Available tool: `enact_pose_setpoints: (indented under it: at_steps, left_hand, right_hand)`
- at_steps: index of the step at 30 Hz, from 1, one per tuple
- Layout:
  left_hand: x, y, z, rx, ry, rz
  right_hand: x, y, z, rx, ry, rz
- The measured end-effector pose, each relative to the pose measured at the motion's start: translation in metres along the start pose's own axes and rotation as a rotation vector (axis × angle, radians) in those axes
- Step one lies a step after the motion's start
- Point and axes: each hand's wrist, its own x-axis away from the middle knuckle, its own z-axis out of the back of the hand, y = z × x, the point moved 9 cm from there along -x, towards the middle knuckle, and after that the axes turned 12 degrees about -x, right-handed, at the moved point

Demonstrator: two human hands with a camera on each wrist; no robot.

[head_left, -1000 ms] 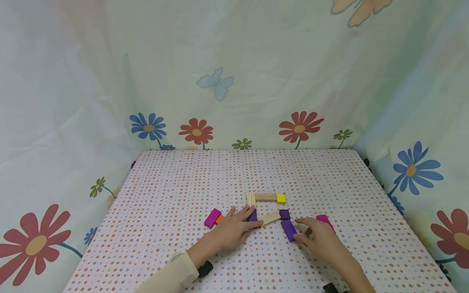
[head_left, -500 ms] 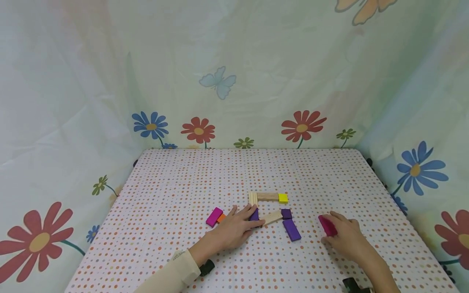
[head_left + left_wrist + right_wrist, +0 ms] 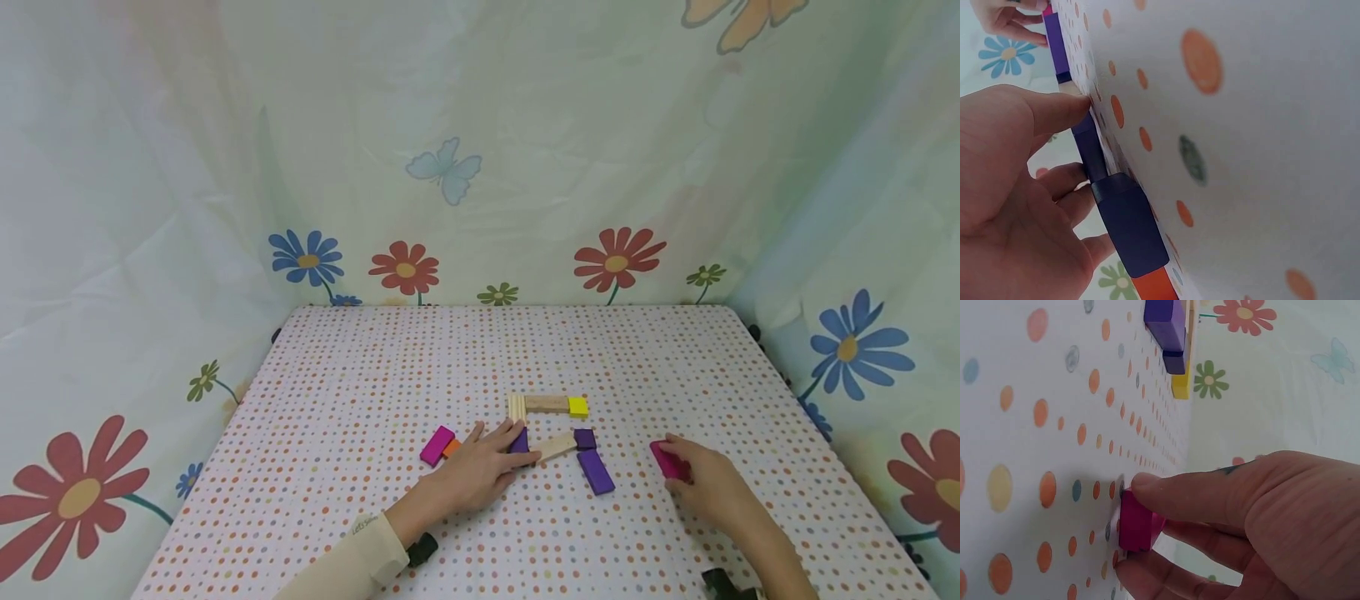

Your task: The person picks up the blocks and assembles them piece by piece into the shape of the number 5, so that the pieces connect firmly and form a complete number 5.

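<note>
My right hand pinches a magenta block at the right of the group, thumb on one side and fingers on the other, low over the table. My left hand lies spread over the left part of a row of blocks, covering some of them. Beneath it a purple block shows between thumb and fingertips. In the left wrist view, a dark blue block stands beside the palm, with an orange block against it. To the right, a pale wooden block leads to a small dark purple block.
A longer purple block angles toward the front from the small one. Behind, a pale ridged block, a brown wooden block and a yellow block form a line. Another magenta block lies left, on the dotted table.
My right hand has left the long purple block, moved right and taken hold of the magenta block, which has barely shifted. The left hand stays where it was.
</note>
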Motion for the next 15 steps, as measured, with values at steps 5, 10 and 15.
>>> enact_pose_setpoints:
  at_steps: [5, 10, 15]
  left_hand:
    - [0.0008, 0.0001, 0.0005, 0.002, 0.004, 0.002]
    - [0.0005, -0.0001, 0.0008, 0.003, 0.004, 0.004]
    - [0.0011, 0.0004, -0.0001, 0.009, -0.001, 0.006]
  right_hand:
    - [-0.0006, 0.0004, 0.0000, 0.002, -0.003, -0.012]
    - [-0.0020, 0.0011, -0.0015, 0.008, -0.015, -0.025]
    - [-0.0005, 0.0001, -0.0068, 0.026, -0.032, -0.031]
